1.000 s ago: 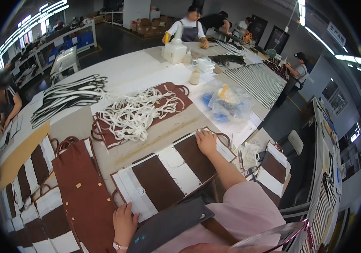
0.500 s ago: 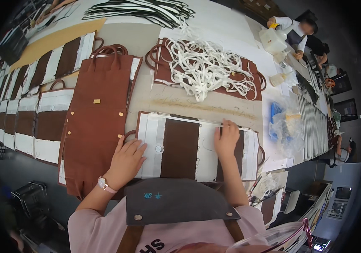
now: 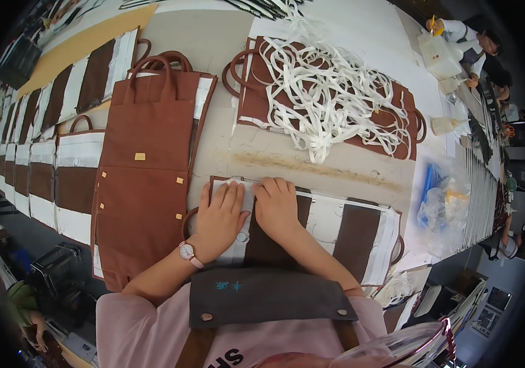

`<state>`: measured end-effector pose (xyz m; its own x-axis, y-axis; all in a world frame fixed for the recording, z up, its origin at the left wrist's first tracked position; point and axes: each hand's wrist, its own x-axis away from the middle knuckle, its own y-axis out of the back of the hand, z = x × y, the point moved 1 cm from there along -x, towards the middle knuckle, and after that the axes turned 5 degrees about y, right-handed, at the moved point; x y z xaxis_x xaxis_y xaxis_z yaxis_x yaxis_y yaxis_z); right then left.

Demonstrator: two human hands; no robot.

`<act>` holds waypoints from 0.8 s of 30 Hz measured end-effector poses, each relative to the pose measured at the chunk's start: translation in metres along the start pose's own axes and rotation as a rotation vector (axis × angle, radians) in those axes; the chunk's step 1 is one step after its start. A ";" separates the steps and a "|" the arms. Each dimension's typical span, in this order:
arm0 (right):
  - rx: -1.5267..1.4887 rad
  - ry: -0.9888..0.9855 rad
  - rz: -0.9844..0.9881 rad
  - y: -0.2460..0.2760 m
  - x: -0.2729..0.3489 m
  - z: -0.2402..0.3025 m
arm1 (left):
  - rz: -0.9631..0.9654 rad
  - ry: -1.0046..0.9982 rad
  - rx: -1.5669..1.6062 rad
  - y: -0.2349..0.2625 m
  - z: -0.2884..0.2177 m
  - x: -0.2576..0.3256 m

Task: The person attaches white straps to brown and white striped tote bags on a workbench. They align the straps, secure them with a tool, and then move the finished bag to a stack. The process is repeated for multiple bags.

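A flat bag panel (image 3: 320,222) lies in front of me, inner side up, with white and dark brown bands and a small cord handle at each end. My left hand (image 3: 220,216) rests on its left white end, fingers stretched toward the far edge, close to a round metal snap (image 3: 241,237). Beside it my right hand (image 3: 278,207) lies palm down, fingertips at the far edge where white meets brown. Both hands are open and neither grips anything. To the left stands a stack of reddish-brown bags (image 3: 144,129) with looped handles and small yellow tape pieces.
A tangle of white strips (image 3: 336,98) covers another brown bag piece (image 3: 253,101) beyond the panel. Overlapping unfinished bag panels (image 3: 78,187) run along the left. Rightward are clear plastic bags (image 3: 443,205) and a white jug (image 3: 439,56). A co-worker (image 3: 474,49) stands at the far right.
My right hand has moved left across the panel to beside my left hand. The left hand has slid right and away from me, onto the panel's far left corner. The view has shifted slightly.
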<state>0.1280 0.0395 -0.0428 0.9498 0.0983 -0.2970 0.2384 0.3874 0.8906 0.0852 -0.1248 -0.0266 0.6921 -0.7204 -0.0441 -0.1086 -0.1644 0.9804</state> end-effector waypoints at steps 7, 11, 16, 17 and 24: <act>-0.150 -0.115 0.044 0.001 -0.037 -0.001 | -0.007 0.009 0.034 0.004 0.003 0.002; -0.256 -0.200 0.301 -0.002 -0.051 -0.009 | -0.014 0.062 0.076 0.001 0.005 0.005; -0.253 -0.035 0.246 -0.009 -0.062 -0.006 | -0.021 0.067 0.017 0.005 0.004 0.008; -0.247 -0.005 0.228 -0.011 -0.064 -0.003 | -0.008 0.060 0.009 0.007 0.006 0.008; -0.225 0.232 0.207 -0.011 -0.067 -0.004 | 0.001 -0.063 -0.036 0.010 0.023 0.012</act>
<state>0.0606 0.0326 -0.0342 0.8959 0.3906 -0.2116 -0.0286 0.5262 0.8499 0.0759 -0.1505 -0.0214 0.6457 -0.7617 -0.0543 -0.0827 -0.1405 0.9866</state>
